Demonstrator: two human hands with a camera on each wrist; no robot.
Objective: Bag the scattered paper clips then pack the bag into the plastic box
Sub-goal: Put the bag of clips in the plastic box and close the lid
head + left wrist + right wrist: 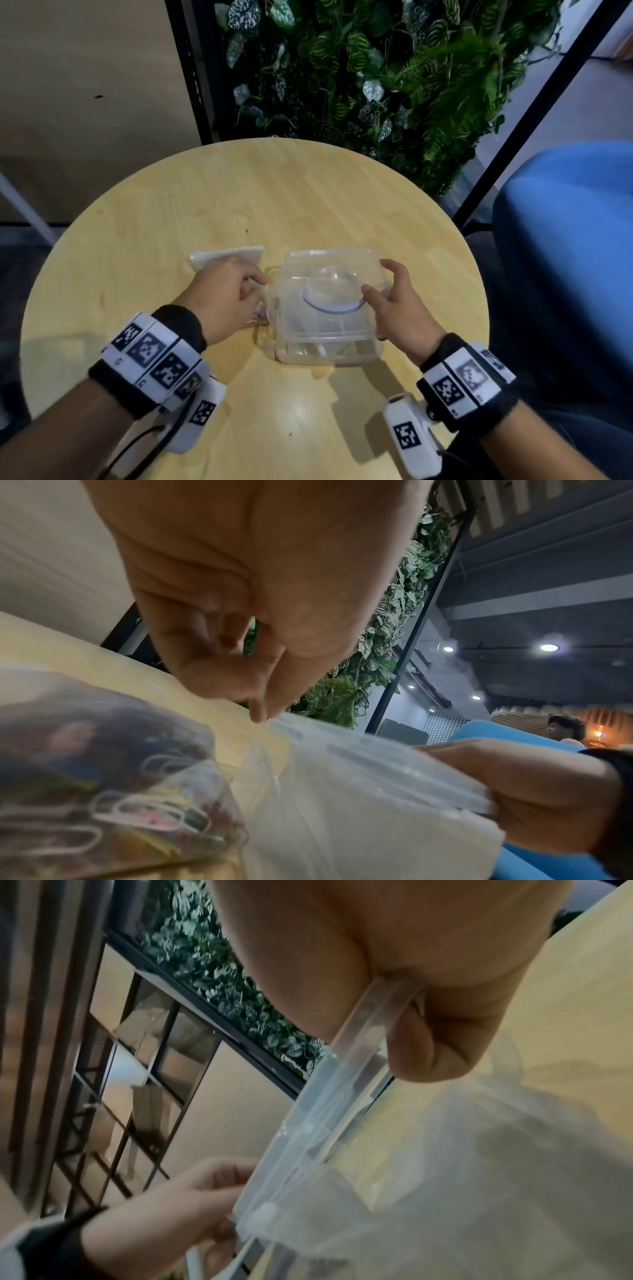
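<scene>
Right hand (399, 305) grips the lid (330, 274) edge, fingers clamped on it over the box (329, 354). Left hand (222, 294) pinches the box's left edge, the bag (113, 791) of clips beneath it.

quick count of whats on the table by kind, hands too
plastic box: 1
bag of paper clips: 1
flat pale packet: 1
hands: 2 (left hand, right hand)
total: 5

On the round wooden table (171, 222), the left hand (222, 294) and right hand (397, 301) grip opposite sides of the clear plastic box (329, 329).
</scene>
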